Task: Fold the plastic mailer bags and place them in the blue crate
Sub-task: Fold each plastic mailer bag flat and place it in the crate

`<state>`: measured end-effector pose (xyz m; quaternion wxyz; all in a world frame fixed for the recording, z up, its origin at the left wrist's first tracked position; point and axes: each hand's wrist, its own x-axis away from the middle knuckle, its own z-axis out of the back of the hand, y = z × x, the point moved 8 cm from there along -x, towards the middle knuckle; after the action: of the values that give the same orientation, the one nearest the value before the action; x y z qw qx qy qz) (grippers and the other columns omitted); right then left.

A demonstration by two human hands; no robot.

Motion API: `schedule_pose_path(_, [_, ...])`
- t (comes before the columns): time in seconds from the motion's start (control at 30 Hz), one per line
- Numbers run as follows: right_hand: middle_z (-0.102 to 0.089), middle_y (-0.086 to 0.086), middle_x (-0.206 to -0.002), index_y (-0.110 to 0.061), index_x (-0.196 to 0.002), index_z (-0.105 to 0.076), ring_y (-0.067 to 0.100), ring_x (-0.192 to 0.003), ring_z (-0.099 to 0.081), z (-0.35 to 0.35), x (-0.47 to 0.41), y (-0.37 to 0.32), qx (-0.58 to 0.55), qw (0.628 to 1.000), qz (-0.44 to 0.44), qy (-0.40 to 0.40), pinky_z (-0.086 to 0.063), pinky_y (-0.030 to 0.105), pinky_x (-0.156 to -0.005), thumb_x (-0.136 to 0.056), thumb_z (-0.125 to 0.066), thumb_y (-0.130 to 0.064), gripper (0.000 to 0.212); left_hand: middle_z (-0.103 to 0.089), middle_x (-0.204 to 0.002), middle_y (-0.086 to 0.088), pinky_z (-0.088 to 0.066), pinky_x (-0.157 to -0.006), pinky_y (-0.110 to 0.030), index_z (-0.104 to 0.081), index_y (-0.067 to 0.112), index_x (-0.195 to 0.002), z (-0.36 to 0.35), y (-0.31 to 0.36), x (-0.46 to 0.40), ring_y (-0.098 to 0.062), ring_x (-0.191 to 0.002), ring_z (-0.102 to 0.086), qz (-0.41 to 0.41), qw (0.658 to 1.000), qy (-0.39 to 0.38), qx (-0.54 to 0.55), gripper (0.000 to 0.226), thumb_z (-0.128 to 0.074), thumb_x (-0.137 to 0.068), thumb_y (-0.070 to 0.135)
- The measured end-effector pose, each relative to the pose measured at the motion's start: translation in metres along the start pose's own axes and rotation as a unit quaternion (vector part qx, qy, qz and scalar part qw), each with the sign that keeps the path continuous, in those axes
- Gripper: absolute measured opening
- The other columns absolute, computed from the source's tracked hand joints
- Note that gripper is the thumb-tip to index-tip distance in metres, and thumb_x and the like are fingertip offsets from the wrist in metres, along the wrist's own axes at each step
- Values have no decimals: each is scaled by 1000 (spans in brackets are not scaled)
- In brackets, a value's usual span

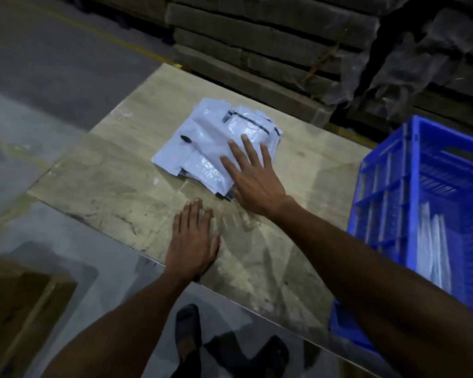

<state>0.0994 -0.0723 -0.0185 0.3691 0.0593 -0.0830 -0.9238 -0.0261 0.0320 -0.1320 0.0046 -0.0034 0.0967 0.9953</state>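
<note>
A loose pile of white plastic mailer bags (216, 143) lies on the worktop (107, 175), toward its far middle. The right hand (253, 177) lies flat on the near right part of the pile, its fingers (236, 156) spread wide and straight, pressing down and gripping nothing. The left hand (193, 241) rests palm down on the bare worktop near its front edge, just short of the pile, fingers extended and close together, holding nothing. At the right edge of the worktop stands the blue crate (421, 186), with a few white mailer bags (434, 246) standing inside it. Stacked cardboard (257, 45) rises behind the worktop, and a cardboard box (19, 309) sits at lower left.
</note>
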Motion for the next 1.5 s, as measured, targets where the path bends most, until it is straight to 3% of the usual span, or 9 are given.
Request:
schedule_pose_path(0.2, [16,20,-165,-22,-161,0,45,-152,3,-15,-23,4,-62,993,-74,-62,-14,68,-115,-79,-73,-10,110,-30,-164,-24,-24,-120,-60,-45,8,-148,0,1,0,-44,-151,-28,-1,1000,3,10,65,-44,-95,46])
schedule_pose_path(0.47, [3,19,-167,-13,-161,-11,37,-154,-5,0,-6,0,-152,984,-91,-34,-15,60,-120,-91,-52,-4,81,-26,-165,-24,-20,-123,-59,-40,6,-150,-2,-1,0,-43,-153,-23,-6,1000,5,2,67,-40,-97,48])
schedule_pose_path(0.6, [-18,22,-165,-8,-157,-28,39,-153,-15,4,59,-15,-198,974,-90,62,-18,63,-119,-88,-28,2,70,-29,-163,-27,-21,-122,-60,-42,1,-150,2,-1,0,-43,-151,-27,-11,1000,23,11,68,-42,-98,45])
schedule_pose_path(0.7, [-20,20,-165,-10,-156,-26,37,-153,-14,-10,117,-35,-209,971,-85,82,-21,65,-116,-81,-38,8,78,-36,-159,-28,-22,-122,-59,-43,0,-150,0,-2,1,-44,-149,-32,-7,1000,13,7,67,-41,-98,42])
schedule_pose_path(0.83, [-7,16,-168,-12,-159,-17,34,-155,-2,-45,180,-52,-232,971,-47,14,-16,66,-117,-92,-41,-10,72,-48,-148,-28,-26,-121,-57,-51,-1,-143,0,-8,10,-44,-141,-39,-34,997,31,56,59,-41,-99,38])
schedule_pose_path(0.97, [-8,13,-168,-13,-160,-17,35,-155,-6,-67,207,-60,-193,979,2,-56,-15,62,-115,-94,-47,-36,76,-30,-163,-22,-27,-123,-50,-33,-3,-154,8,-27,24,-40,-149,-31,-41,977,88,190,73,-55,-97,36])
schedule_pose_path(1.23, [-19,12,-167,-7,-156,-26,40,-153,-13,-65,199,-57,-212,976,30,-44,-12,61,-118,-99,-31,-17,59,-11,-173,-9,-46,-103,-65,-15,13,-163,32,-24,27,-36,-152,-31,-116,947,89,286,103,-77,-86,44])
schedule_pose_path(1.4, [-14,12,-168,-8,-157,-26,39,-154,-10,-71,199,-63,-173,982,28,-74,-13,61,-119,-99,-36,-31,63,-15,-171,-16,-43,-105,-71,-12,25,-163,23,-12,23,-47,-151,-28,-188,978,8,89,123,-93,-71,18])
schedule_pose_path(1.5, [-13,16,-167,-4,-158,-23,39,-153,-11,-72,196,-61,-148,985,-18,-89,-17,61,-117,-102,-27,-35,64,-29,-166,-23,-41,-107,-69,-28,18,-159,8,-17,27,-48,-149,-32,-241,971,-11,-4,107,-92,-74,28])
